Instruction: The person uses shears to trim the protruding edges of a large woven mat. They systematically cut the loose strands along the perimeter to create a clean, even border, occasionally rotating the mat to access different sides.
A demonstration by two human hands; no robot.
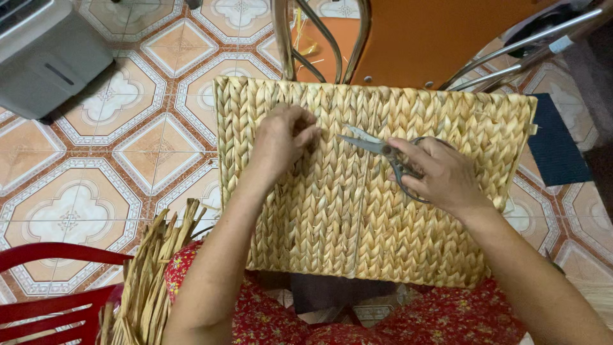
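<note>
Tiled floor [96, 147] w/ orange chair [415, 38] behind woven panel [357, 211].

Left hand [284, 137] pinches the woven mat [377, 217]; right hand [440, 172] holds open scissors [373, 144] over it

Both bare arms reach up toward twelve o'clock. The left hand [284, 137] is bunched up, fingertips pinched together and pointing toward three o'clock. The right hand [440, 172] is curled closed, knuckles up, its thumb pointing toward nine o'clock.
</note>
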